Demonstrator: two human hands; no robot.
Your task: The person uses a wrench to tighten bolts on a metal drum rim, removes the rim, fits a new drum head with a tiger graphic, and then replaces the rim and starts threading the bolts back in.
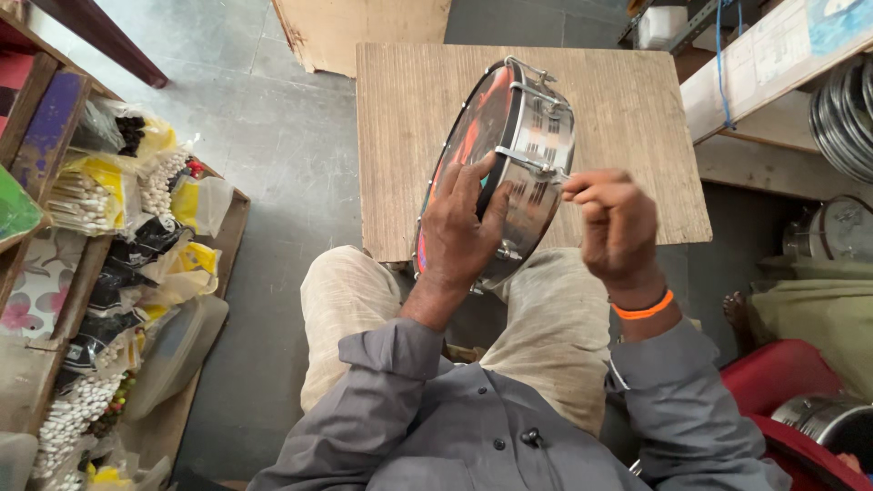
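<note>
A small frame drum (536, 136) with a shiny metal shell and a colourful printed head stands on edge between my knees, leaning against a low wooden board (627, 109). My left hand (464, 227) lies flat on the drum head with fingers spread, steadying it. My right hand (614, 223) is beside the metal rim, fingertips pinched at a tuning rod on the shell. It wears an orange wristband. Whether a small tool is in the pinch is not visible.
A wooden tray (218, 264) on the left holds plastic bags of small white and yellow parts. Metal hoops (846, 114) hang at the right under a shelf. Another drum shell (823, 418) rests on red cloth at lower right. The floor is grey stone.
</note>
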